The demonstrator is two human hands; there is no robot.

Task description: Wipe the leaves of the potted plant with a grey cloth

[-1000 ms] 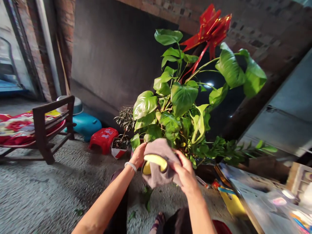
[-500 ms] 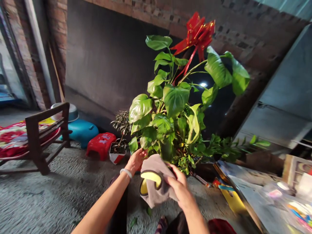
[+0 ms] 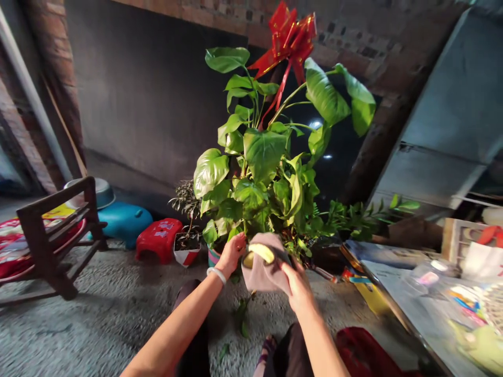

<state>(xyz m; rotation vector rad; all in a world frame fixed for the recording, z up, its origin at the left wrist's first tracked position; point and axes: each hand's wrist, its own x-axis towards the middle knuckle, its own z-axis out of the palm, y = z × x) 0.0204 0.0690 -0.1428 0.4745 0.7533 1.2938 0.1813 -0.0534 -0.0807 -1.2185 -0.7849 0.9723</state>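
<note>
A tall potted plant point(image 3: 265, 154) with broad glossy green leaves stands in front of me. My left hand point(image 3: 232, 255), wearing a pale bracelet, is at its lower leaves with the fingers curled together; whatever is between them is too hidden to make out. My right hand point(image 3: 296, 285) grips a greyish cloth point(image 3: 263, 275) that has a yellow, dark-edged patch. The cloth is bunched before the lower foliage, close to my left fingers, and covers part of the pot point(image 3: 213, 256). Below it, loose green leaves point(image 3: 242, 317) show near the floor.
A red bow point(image 3: 288, 39) tops the plant. To the left are a wooden chair point(image 3: 58, 225), a blue stool point(image 3: 123, 217), a red stool point(image 3: 159, 238) and a small potted plant point(image 3: 187, 242). A cluttered table point(image 3: 401, 293) stands at the right, with dark red fabric point(image 3: 361, 351) below it.
The view has shifted, so the plant sits further left and higher. My right hand has brought the cloth up against the lower leaves, nearer my left hand. More loose leaves show below.
</note>
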